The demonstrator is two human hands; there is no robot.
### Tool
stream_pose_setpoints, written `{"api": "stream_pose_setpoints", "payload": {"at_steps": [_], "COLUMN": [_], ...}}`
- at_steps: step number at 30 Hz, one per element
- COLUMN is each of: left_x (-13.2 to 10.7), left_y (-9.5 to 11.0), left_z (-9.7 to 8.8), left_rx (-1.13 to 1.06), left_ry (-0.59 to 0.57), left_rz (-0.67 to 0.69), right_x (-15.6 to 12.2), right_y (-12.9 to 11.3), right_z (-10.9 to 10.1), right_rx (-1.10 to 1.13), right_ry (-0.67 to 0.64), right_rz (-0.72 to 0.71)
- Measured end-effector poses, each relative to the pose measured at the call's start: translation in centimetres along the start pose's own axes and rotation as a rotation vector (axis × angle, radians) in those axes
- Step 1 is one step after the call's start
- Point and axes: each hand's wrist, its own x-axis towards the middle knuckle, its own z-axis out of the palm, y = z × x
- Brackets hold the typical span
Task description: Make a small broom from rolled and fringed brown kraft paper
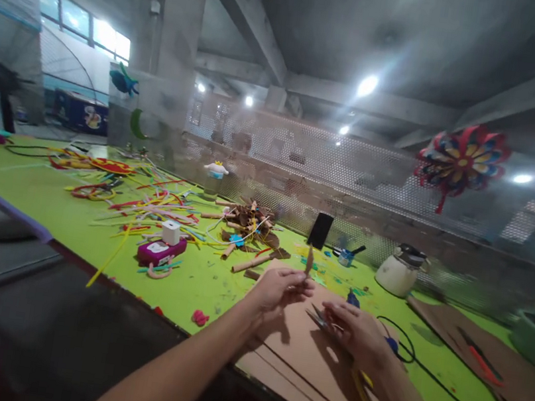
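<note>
My left hand is closed in a pinch on a small upright strip of brown cardboard, held just above the cardboard sheets on the green table. My right hand rests on the sheets a little to the right, fingers curled round a pair of scissors whose blades point left toward my left hand.
Colourful strips and brown cardboard scraps litter the table's middle. A purple box with a white block, a black phone, a white kettle, a black cable and more cardboard lie around. A pinwheel hangs on the mesh wall.
</note>
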Motion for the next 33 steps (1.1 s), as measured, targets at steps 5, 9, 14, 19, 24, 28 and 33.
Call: {"api": "stream_pose_setpoints", "payload": {"at_steps": [5,9,14,19,24,28,33], "left_x": [-1.8,-1.5,1.8,5.4,7.3,7.9,7.8], "left_y": [4.9,9.0,9.6,7.3,6.1,6.0,6.4], "left_z": [-4.7,-8.4,-12.1,-13.8,-14.6,-15.3,-15.6], "left_rx": [0.247,0.559,0.953,1.076,1.184,1.181,1.097], "left_ry": [0.263,0.318,0.500,0.532,0.543,0.522,0.498], "left_rz": [0.040,0.014,-0.002,-0.013,0.040,0.064,0.049], "right_x": [5.8,10.6,13.4,14.3,15.4,16.0,15.9], "right_y": [-2.0,-1.4,1.0,2.0,2.6,3.2,3.9], "right_z": [3.4,6.8,9.7,11.0,12.4,13.1,12.6], "right_rx": [-0.870,-1.296,-1.439,-1.575,-1.671,-1.687,-1.671], "right_ry": [-0.097,-0.148,-0.135,-0.152,-0.195,-0.204,-0.180], "right_rz": [-0.163,-0.302,-0.362,-0.409,-0.460,-0.513,-0.539]}}
